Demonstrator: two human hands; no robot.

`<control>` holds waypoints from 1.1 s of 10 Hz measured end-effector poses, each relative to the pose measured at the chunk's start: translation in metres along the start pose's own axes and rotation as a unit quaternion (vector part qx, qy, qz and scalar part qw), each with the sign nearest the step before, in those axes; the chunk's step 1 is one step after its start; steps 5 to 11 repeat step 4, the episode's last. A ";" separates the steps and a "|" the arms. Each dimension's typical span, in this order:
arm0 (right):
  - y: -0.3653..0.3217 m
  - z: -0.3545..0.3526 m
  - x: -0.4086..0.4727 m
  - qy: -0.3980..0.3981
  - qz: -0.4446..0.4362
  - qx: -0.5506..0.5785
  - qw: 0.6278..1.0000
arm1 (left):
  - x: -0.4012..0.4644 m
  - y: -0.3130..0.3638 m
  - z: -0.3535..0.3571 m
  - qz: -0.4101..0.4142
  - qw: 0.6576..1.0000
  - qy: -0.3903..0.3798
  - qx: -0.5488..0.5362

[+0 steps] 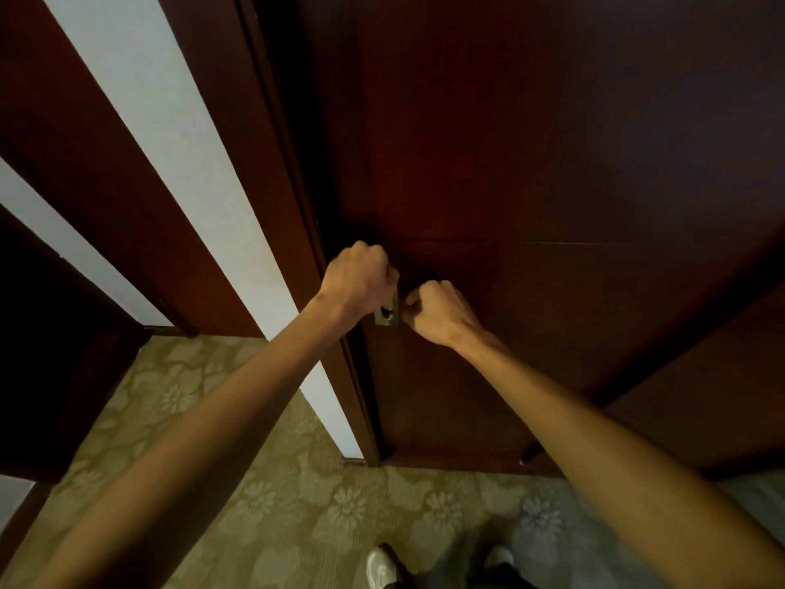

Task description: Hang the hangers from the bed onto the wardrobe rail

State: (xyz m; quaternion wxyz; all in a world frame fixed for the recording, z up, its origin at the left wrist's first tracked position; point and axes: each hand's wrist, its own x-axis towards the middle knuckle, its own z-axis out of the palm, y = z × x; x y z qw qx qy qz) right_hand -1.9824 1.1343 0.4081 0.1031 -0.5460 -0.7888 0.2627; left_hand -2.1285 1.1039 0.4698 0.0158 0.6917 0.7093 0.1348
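- big dark wooden wardrobe door (531, 163) fills most of the view, flowery carpet (276, 503) below
- both arms stretched out to it
- left hand (359, 280) curled tight over the small metal pull (387, 314)
- right hand (437, 310) just beside, fingers curled, looks empty
- no hangers or writing visible

Dark wooden wardrobe door (531, 163), upright, metal recessed pull (387, 314) — hangers, rail unseen

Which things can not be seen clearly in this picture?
- Handle plate, head view: mostly covered by the left hand; the right hand sits beside it.
- Wardrobe door: closed, so the rail inside is hidden.
- Hangers and bed: outside the view.
- Shoes: cut off by the bottom edge.
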 end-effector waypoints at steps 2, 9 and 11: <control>0.023 -0.112 -0.052 0.047 -0.059 0.020 0.997 | -0.007 0.008 -0.037 0.005 0.998 0.023 -0.051; -0.009 -0.292 -0.148 0.217 -0.196 0.182 0.939 | -0.034 0.047 -0.163 0.040 0.942 0.238 -0.233; -0.009 -0.292 -0.148 0.217 -0.196 0.182 0.939 | -0.034 0.047 -0.163 0.040 0.942 0.238 -0.233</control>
